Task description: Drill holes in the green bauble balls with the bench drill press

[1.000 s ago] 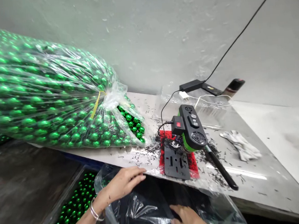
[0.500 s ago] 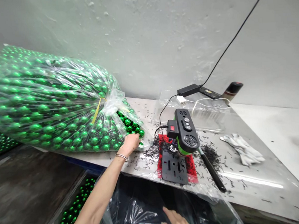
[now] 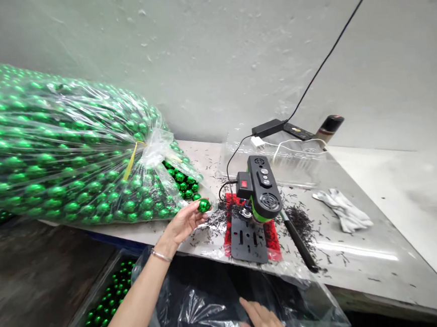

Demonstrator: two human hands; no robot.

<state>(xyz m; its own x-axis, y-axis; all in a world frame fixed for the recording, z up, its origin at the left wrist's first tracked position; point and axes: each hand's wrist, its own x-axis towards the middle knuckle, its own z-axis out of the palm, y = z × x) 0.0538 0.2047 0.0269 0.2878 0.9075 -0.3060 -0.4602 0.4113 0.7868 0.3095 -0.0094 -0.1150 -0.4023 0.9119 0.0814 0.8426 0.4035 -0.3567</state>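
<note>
A shiny green ball [image 3: 204, 205] is pinched between the thumb and fingers of my left hand [image 3: 185, 222], just in front of the bag's mouth. The big clear bag [image 3: 69, 150] bulges with the same green balls and is gathered by a yellow tie [image 3: 130, 163]. Some balls show in its opening. My right hand [image 3: 264, 322] hovers low at the bottom edge with fingers stretched and nothing visible in it. Beneath it lies a clear plastic sheet [image 3: 199, 306] over something dark. Right of my left hand stands a small black machine [image 3: 265, 187] with a lever handle [image 3: 300, 245].
Small black bits [image 3: 302, 222] are scattered around the machine's red mat [image 3: 273, 240]. White gloves [image 3: 345, 211] lie to the right. Behind are a clear tray [image 3: 298, 165], a power adapter [image 3: 267, 128] with cables, and a dark-capped bottle [image 3: 331, 126]. More green balls [image 3: 103, 303] fill a container lower left.
My left hand has drawn back from the bag's opening and turned, bringing out a green ball. My right hand stays nearly in place. The whole view has shifted slightly.
</note>
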